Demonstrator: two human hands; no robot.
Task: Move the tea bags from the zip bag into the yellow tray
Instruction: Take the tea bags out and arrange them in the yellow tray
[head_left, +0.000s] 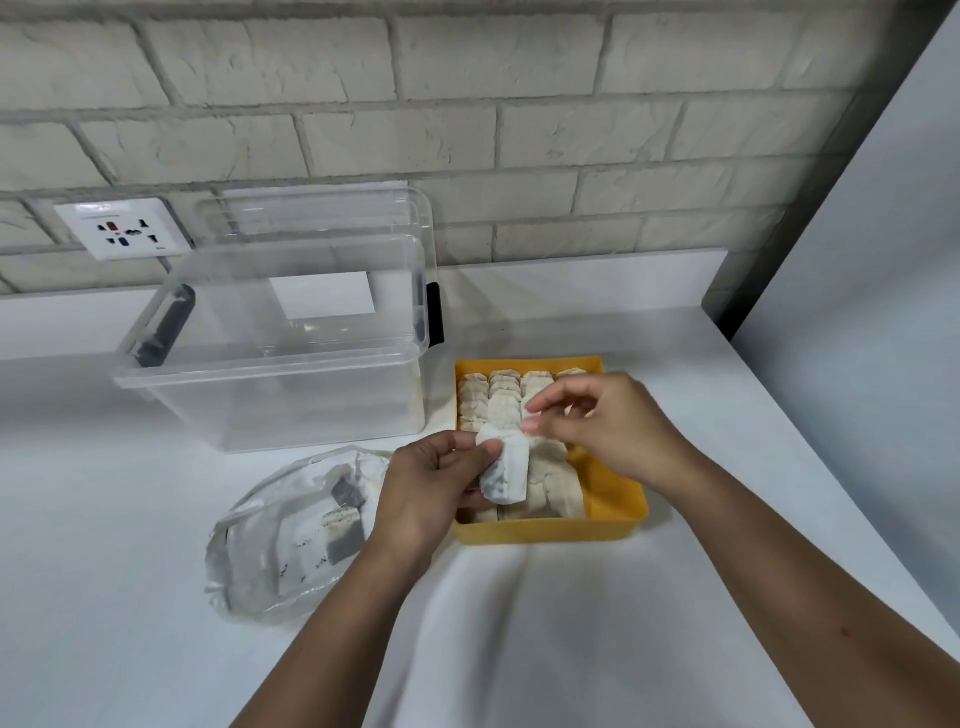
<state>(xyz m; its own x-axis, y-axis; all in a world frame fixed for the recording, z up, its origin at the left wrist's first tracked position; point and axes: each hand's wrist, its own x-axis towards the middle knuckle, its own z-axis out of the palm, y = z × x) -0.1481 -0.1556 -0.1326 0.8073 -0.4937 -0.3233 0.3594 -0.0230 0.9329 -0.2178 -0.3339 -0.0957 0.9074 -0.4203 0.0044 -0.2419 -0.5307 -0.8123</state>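
Because you hold the tea bag (503, 470) over the near left corner of the yellow tray (615, 506), it sits right above the rows it will likely join. Your left hand (434, 486) is closed on its left edge, thumb on top, while your right hand (597, 426) pinches its upper corner between thumb and forefinger, probably to straighten it or peel it from another before laying it down; whether one bag or two are in your grip is unclear.

One zip bag (291, 530) lies flat on the surface (519, 623) just left of the tray, mouth towards it, so each transfer is short. At least three bags remain inside, though they overlap. Four rows of bags show at the tray's far end; the total cannot be counted. One clear tub (270, 358) stands behind.
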